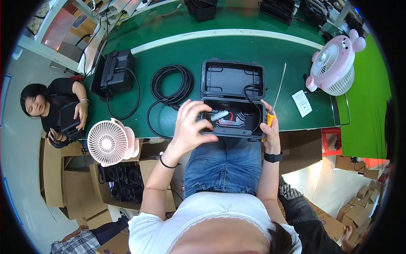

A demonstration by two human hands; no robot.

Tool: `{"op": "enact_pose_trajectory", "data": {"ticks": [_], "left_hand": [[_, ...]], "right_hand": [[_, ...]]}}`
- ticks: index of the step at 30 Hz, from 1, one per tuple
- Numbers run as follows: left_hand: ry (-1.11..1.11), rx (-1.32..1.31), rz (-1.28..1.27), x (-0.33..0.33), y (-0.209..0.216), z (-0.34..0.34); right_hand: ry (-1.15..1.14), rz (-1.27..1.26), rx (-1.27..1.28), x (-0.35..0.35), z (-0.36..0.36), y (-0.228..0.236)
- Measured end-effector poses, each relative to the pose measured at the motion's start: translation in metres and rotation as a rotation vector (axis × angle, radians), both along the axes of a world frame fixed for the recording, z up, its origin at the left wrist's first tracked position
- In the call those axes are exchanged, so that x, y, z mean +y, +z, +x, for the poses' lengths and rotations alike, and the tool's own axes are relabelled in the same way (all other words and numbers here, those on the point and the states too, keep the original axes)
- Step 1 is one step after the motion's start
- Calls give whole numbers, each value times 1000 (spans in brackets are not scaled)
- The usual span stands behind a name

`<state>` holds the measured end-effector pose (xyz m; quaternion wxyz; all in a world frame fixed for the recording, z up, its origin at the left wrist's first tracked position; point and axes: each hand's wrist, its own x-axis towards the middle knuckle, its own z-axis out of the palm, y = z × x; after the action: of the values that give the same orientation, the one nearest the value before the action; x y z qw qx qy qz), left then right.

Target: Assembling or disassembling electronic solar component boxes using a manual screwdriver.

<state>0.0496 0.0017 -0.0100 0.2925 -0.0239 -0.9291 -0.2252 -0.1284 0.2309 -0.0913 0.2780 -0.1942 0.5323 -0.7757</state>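
Observation:
An open black plastic box [233,135] lies in front of me at the table's near edge, its lid [232,78] swung back on the far side. Inside are a grey connector-like piece [219,115], a thin red wire and a black cable. My left hand [190,125] is at the box's left end, fingers spread and curved over its rim, close to the grey piece. In my right hand [272,132] is a screwdriver [269,120] with a yellow handle, its long shaft pointing up and away. That hand's fingers also rest against the box's right end.
A coiled black cable [171,82] lies left of the box. Beyond it is another black case [118,70]; a co-worker [63,106] sits far left. A pale fan [108,142], a pink fan [334,63] and a white paper [301,103] are on the green table [169,51].

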Motion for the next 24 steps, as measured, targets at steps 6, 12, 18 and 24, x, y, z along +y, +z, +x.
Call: {"op": "enact_pose_trajectory", "data": {"ticks": [6, 12, 18, 24], "left_hand": [[249, 13, 869, -44, -26, -44], [174, -253, 1182, -52, -15, -89], [97, 19, 989, -57, -25, -82], [123, 194, 712, -66, -13, -65]], "right_hand": [[6, -2, 15, -1, 1, 1], [22, 23, 19, 2, -1, 1], [89, -90, -34, 5, -2, -3], [177, 88, 395, 2, -4, -3]]}}
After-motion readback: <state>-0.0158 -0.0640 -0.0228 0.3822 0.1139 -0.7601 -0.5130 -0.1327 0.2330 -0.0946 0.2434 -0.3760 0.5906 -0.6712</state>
